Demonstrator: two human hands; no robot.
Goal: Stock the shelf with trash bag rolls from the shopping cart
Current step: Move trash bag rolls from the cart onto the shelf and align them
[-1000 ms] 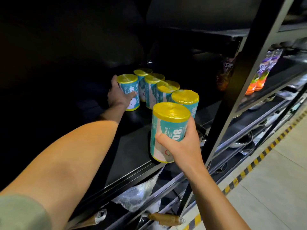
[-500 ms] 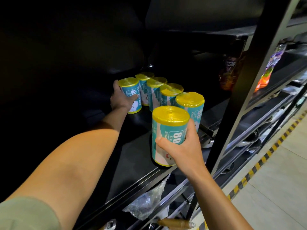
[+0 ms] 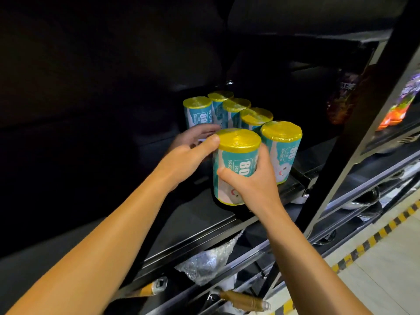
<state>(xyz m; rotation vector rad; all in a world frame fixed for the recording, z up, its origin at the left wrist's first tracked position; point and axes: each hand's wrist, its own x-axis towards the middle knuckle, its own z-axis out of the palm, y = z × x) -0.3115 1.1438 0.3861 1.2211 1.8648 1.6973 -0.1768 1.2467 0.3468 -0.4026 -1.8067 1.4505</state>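
A teal trash bag roll with a yellow top (image 3: 235,155) stands upright near the front of the black shelf (image 3: 193,221). My right hand (image 3: 254,185) grips its lower side. My left hand (image 3: 193,147) reaches in from the left with fairly straight fingers, its thumb touching the roll's top rim. Several more rolls stand behind: one at the back left (image 3: 197,112), and a diagonal row from the back (image 3: 220,98) to the nearest (image 3: 281,144) at the right. The shopping cart is out of view.
A black upright post (image 3: 363,133) borders the shelf bay on the right. Snack bags (image 3: 400,103) lie on the neighbouring shelf. Below are crumpled plastic wrap (image 3: 209,262) and a wooden handle (image 3: 241,298). Yellow-black tape (image 3: 363,242) runs along the floor.
My left hand has let go of the back-left roll and drawn back to the front roll. My right hand has moved its roll leftward and further onto the shelf.
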